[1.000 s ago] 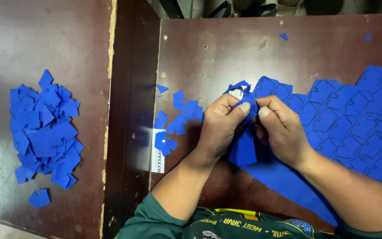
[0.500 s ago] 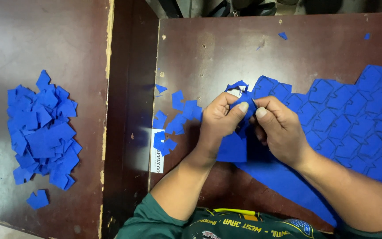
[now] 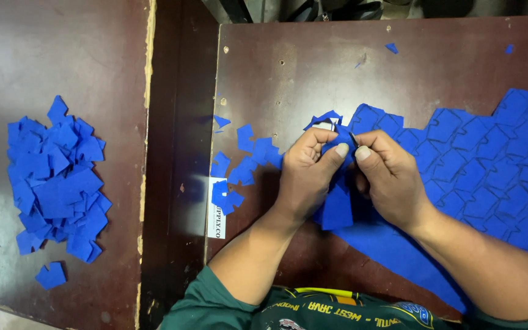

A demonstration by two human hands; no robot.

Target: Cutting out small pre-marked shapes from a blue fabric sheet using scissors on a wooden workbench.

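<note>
We see a blue fabric piece [image 3: 337, 205] pinched between both hands just above the middle of the right-hand tabletop [image 3: 288, 73], its lower end hanging down toward the person's body. The left hand [image 3: 307, 174] closes its grip on the piece's upper edge, thumb pressed over the cloth, and the right hand [image 3: 389, 177] holds the same edge from the other side, with what looks like a thin dark blade or tool tip between its fingertips; we cannot tell what it is. We judge the piece to be light, soft and limp: it folds wherever it is not supported, so it is best taken near an edge or corner with a fingertip pinch, close to the spot being worked. It seems neither slippery nor fragile

Just to the right of the hands, a wide sheet of joined blue squares [image 3: 490, 165] spreads across the tabletop and runs under the right forearm. To the left of the hands lie a few loose blue scraps [image 3: 245, 162], one over a white label [image 3: 216, 211] at the tabletop's edge. Well apart, across a dark gap, a second tabletop [image 3: 62, 49] carries a heap of cut blue squares [image 3: 56, 183], with a single square [image 3: 51, 275] below it
</note>
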